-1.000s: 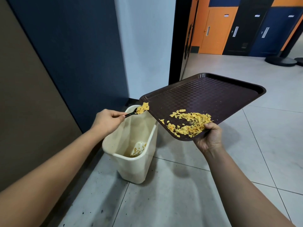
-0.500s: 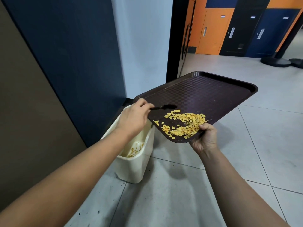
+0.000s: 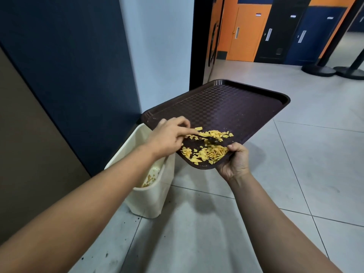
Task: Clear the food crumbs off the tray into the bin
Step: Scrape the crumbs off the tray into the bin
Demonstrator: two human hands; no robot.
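Tray (image 3: pixel 226 107), one, dark brown, tilted with its near corner lowest and its left edge overhanging the rim of the single cream bin (image 3: pixel 149 196), which stands on the tiled floor (image 3: pixel 295 174) against a dark wall panel (image 3: pixel 69 66); open floor lies to the right. Right hand (image 3: pixel 235 161) is clamped on the near corner, thumb over the rim. Left hand (image 3: pixel 169 134) pinches one black spoon (image 3: pixel 211 139), its bowl buried in the yellow crumbs (image 3: pixel 208 151) heaped just beside the right thumb.

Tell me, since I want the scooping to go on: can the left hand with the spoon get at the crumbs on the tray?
Probably yes. The left hand already has the black spoon in the crumbs on the tray, and nothing lies between them.
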